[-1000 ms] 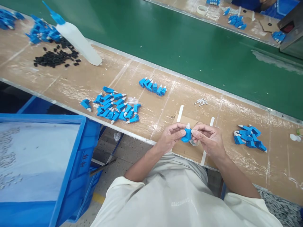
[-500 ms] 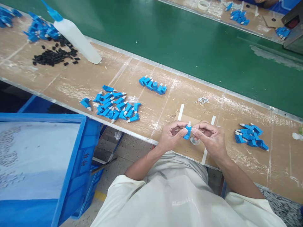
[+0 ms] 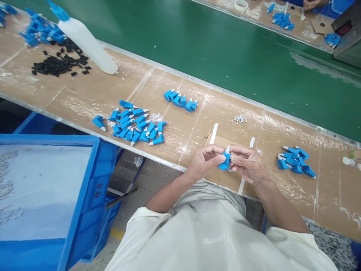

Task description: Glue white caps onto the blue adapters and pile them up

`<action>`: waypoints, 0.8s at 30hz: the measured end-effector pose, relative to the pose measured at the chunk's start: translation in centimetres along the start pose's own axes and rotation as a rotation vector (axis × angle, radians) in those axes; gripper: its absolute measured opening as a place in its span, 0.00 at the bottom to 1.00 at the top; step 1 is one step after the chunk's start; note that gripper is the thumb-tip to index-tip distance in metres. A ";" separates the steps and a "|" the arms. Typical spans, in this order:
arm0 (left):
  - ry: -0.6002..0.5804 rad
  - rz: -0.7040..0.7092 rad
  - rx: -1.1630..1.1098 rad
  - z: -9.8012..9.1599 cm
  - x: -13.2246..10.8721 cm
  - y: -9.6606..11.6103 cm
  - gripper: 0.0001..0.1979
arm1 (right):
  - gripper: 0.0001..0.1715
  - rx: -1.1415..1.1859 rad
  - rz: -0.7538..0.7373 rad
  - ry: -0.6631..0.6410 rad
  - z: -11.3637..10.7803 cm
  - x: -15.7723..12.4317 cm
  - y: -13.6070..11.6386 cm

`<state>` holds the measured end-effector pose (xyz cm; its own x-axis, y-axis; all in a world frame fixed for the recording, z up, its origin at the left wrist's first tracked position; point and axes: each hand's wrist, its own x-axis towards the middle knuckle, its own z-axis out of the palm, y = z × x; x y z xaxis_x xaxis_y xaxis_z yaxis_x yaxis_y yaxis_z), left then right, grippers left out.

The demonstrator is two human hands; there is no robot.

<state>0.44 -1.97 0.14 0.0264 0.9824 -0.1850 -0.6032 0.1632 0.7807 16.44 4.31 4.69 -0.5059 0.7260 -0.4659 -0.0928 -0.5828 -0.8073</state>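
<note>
My left hand (image 3: pixel 203 162) pinches a small blue plastic part (image 3: pixel 225 164) between thumb and fingers, its white tip (image 3: pixel 227 149) pointing up and away from me. My right hand (image 3: pixel 250 162) is closed in a pinch at the part's right side, touching it. Something pale shows at those fingertips, too small to name. Both hands are above a cardboard sheet (image 3: pixel 222 179) held down by white tape strips (image 3: pixel 214 133). Beneath the part, a small clear round object (image 3: pixel 230 169) is mostly covered by my right hand.
Blue parts lie in a left heap (image 3: pixel 132 122), a short row (image 3: pixel 180 101) and a right heap (image 3: pixel 296 161). Tiny white pieces (image 3: pixel 239 119) sit beyond my hands. Black pieces (image 3: pixel 58 64) and a white bottle (image 3: pixel 87 43) are far left; a blue crate (image 3: pixel 84 188) stands below.
The blue part has tilted and come slightly nearer to me, still in my left hand. My right fingers have shifted at its side, and my right hand covers more of the clear round object.
</note>
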 end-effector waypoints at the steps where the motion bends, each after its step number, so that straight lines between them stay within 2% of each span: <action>1: -0.005 -0.001 -0.001 0.1 -0.1 0.1 0.23 | 0.22 0.010 0.001 0.003 0.0 -0.1 0.0; 7: -0.056 0.010 -0.011 0.3 0.0 1.0 0.22 | 0.20 0.026 -0.021 0.013 0.2 -0.4 0.0; 14: -0.093 0.027 0.080 0.6 -0.3 1.3 0.24 | 0.21 0.021 -0.017 -0.007 0.3 -0.4 -0.1; 16: -0.121 0.028 0.139 0.4 0.1 2.2 0.24 | 0.23 -0.007 0.002 -0.012 0.3 -0.3 -0.6; 18: -0.105 0.069 0.280 -0.7 1.5 4.4 0.21 | 0.26 -0.044 -0.009 0.009 0.0 -0.5 -1.2; 20: 0.019 0.165 0.519 -2.9 4.0 7.8 0.15 | 0.29 -0.074 -0.065 0.064 -0.6 -1.0 -1.9; 23: 0.406 0.333 0.990 -7.6 8.7 13.9 0.02 | 0.24 -0.130 -0.143 0.157 -2.0 -2.3 -2.2; 24: 0.507 0.332 1.166 -9.2 10.1 15.6 0.04 | 0.23 -0.152 -0.154 0.180 -2.6 -2.8 -2.2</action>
<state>-16.07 9.69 4.98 -0.4437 0.8892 0.1119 0.5222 0.1550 0.8386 20.24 4.52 6.83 -0.3338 0.8629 -0.3794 -0.0200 -0.4089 -0.9124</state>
